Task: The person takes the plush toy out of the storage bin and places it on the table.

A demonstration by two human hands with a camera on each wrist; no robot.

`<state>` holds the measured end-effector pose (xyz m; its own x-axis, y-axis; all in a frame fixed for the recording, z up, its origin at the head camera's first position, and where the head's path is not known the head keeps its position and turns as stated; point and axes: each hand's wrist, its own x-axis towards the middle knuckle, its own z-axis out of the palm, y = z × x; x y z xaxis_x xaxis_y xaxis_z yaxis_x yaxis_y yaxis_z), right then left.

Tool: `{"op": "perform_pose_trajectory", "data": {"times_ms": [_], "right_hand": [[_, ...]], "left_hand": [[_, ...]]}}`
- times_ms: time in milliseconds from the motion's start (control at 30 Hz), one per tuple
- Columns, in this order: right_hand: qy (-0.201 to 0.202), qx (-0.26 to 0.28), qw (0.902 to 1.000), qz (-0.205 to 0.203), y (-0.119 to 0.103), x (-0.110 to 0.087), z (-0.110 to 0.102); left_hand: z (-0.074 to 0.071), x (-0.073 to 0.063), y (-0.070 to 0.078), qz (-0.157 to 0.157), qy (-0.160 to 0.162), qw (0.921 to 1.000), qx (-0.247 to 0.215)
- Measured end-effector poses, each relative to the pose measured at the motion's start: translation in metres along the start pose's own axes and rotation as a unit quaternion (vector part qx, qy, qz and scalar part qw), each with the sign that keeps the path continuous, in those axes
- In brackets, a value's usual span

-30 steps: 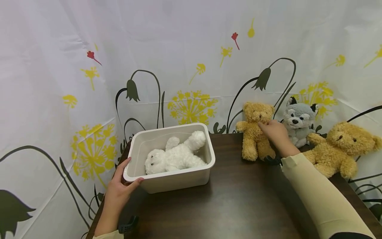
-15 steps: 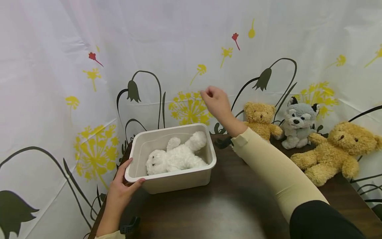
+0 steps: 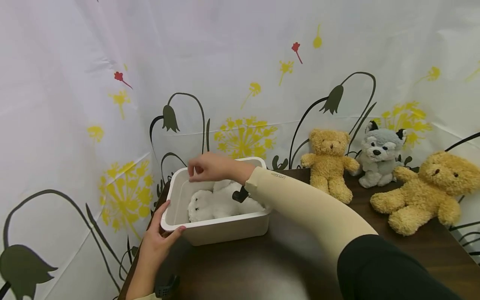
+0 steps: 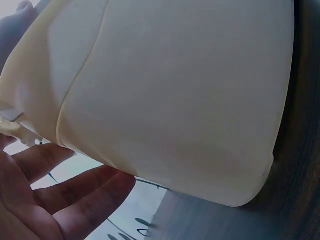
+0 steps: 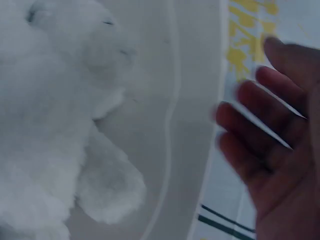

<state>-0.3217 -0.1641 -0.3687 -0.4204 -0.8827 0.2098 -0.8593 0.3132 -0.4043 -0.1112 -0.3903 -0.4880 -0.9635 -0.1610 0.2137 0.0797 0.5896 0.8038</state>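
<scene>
My left hand (image 3: 153, 250) grips the left front corner of a white plastic bin (image 3: 228, 232), thumb on the front rim and fingers along the left side. In the left wrist view, its fingers (image 4: 95, 200) lie against the outer wall of the bin (image 4: 185, 95). Inside the bin lies a white plush toy (image 3: 206, 205) with small dark eyes, partly covered by my right forearm. Above it hovers my right hand (image 3: 217, 166), fingers loosely curled and holding nothing. The right wrist view shows that hand (image 5: 290, 190) apart from the plush toy (image 5: 45, 130).
A tan teddy bear (image 3: 328, 160) stands against the printed curtain at the back right. Beside it sits a grey-and-white husky plush (image 3: 378, 156). Another tan teddy bear (image 3: 431, 193) leans back at the far right. All are on the dark wooden table (image 3: 240, 266).
My right hand has left the standing teddy bear, swung left through the air and come over the bin. The left hand keeps its grip on the bin; the toys stay put.
</scene>
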Motion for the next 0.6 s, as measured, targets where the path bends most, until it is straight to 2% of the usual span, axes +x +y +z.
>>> {"op": "perform_pose_trajectory", "data": {"times_ms": [100, 167, 267, 367, 467, 600], "right_hand": [[-0.124, -0.035, 0.9916, 0.002, -0.001, 0.001, 0.026], [-0.197, -0.063, 0.9779, 0.03, 0.001, -0.001, 0.037], [-0.261, -0.109, 0.9557, 0.08, 0.007, -0.004, 0.05], [-0.286, -0.141, 0.941, 0.111, 0.011, -0.008, 0.06], [-0.275, -0.192, 0.9359, 0.109, 0.011, -0.01, 0.066], [-0.279, -0.301, 0.9061, 0.102, 0.007, -0.015, 0.07]], "left_hand": [[0.003, -0.001, -0.001, -0.002, 0.001, 1.0, -0.004], [0.004, 0.001, -0.001, 0.0, -0.001, 1.0, -0.008], [0.004, 0.001, -0.002, -0.001, 0.001, 0.9999, -0.012], [0.004, -0.001, -0.003, -0.008, 0.011, 0.9999, -0.009], [0.004, -0.003, -0.004, -0.013, 0.019, 0.9997, -0.004], [0.006, -0.001, -0.003, -0.007, 0.018, 0.9998, -0.003]]}}
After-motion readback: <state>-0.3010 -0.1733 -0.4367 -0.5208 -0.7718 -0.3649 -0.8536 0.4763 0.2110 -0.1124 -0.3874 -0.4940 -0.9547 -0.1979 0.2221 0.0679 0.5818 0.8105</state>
